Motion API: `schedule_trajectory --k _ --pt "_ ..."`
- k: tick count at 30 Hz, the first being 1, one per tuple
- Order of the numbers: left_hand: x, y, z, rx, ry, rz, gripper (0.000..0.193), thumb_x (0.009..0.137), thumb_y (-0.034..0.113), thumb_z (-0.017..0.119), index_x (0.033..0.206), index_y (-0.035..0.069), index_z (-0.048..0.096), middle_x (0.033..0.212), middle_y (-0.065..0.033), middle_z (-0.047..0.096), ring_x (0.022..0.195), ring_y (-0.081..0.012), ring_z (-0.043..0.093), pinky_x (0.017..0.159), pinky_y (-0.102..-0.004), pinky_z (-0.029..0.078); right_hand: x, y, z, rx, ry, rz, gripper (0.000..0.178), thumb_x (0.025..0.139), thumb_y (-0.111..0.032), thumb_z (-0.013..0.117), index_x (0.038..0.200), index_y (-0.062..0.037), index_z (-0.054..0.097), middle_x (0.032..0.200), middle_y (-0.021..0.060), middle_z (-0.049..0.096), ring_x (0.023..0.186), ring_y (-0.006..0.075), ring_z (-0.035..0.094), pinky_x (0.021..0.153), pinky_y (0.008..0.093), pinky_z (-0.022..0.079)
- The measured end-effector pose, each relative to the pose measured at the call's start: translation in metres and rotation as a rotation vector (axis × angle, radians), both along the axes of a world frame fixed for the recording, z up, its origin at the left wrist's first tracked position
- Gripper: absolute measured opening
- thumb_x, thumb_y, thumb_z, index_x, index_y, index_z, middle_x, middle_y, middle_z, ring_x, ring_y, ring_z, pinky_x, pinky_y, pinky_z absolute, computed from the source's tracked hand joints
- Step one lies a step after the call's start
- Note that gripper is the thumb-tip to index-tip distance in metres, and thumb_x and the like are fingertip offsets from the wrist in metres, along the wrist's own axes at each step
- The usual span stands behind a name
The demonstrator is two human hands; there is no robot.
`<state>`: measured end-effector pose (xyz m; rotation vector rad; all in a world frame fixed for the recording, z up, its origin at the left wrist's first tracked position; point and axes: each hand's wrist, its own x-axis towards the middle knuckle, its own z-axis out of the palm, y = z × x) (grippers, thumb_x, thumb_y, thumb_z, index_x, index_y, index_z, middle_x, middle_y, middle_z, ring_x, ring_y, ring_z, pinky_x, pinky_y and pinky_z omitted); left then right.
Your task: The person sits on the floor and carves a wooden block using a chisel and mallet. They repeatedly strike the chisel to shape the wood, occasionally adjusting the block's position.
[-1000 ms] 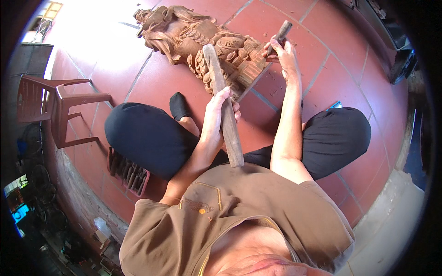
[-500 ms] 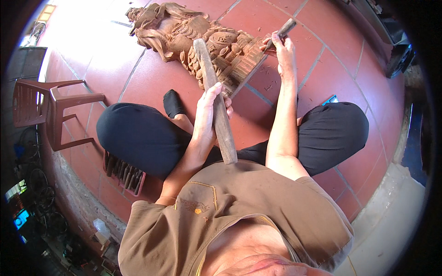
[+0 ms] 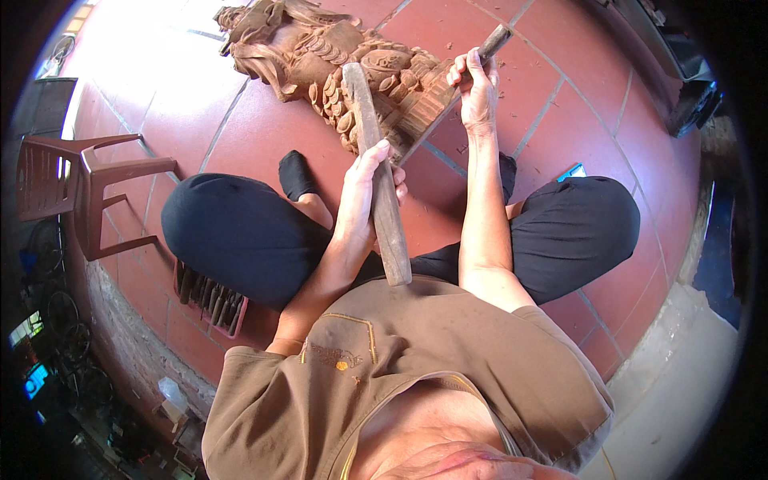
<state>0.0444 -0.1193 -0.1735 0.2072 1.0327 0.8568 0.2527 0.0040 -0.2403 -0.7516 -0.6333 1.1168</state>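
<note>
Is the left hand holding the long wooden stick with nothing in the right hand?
No: the left hand grips the long wooden stick, but the right hand also holds a chisel handle against the wooden carving.

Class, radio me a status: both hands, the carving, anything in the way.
Left hand grips long wooden mallet. Right hand grips chisel against brown carved wooden statue. No obstruction seen.

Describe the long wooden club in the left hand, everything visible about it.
The wooden club is a long, plain, brown-grey bar, worn and squared off at its near end. The left hand grips it around the middle. It slants from near the person's chest up toward the carved wooden statue lying on the red tile floor, its far end over the carving.
</note>
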Motion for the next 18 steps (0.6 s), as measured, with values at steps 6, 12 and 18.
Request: schedule_trajectory --k 6,12,18 --pt "-0.003 0.0 -0.001 0.015 0.01 0.016 0.028 0.092 0.036 0.062 0.099 0.011 0.053 0.068 -0.0071 0.055 0.049 -0.0165 0.053 0.045 -0.0264 0.043 -0.012 0.007 -0.006 0.008 0.075 -0.043 0.02 0.097 -0.024 0.062 0.095 -0.0099 0.048 0.072 -0.0009 0.05 0.056 0.0058 0.045 0.047 0.0212 0.035" --pt "-0.009 0.001 -0.001 0.019 0.018 0.031 0.027 0.092 0.036 0.062 0.099 0.011 0.052 0.068 -0.0069 0.055 0.049 -0.016 0.053 0.045 -0.0259 0.043 -0.026 0.014 0.004 -0.007 -0.056 -0.117 0.018 0.098 -0.025 0.059 0.092 -0.0115 0.048 0.066 -0.0026 0.048 0.049 0.0043 0.04 0.042 0.0204 0.029" --pt "-0.01 0.0 -0.001 0.031 0.022 0.042 0.028 0.091 0.035 0.063 0.1 0.011 0.051 0.068 -0.0072 0.055 0.049 -0.016 0.053 0.045 -0.0263 0.043 -0.027 0.025 0.001 -0.012 -0.02 -0.101 0.02 0.097 -0.025 0.061 0.091 -0.0121 0.047 0.066 -0.0027 0.047 0.049 0.0036 0.04 0.041 0.019 0.029"
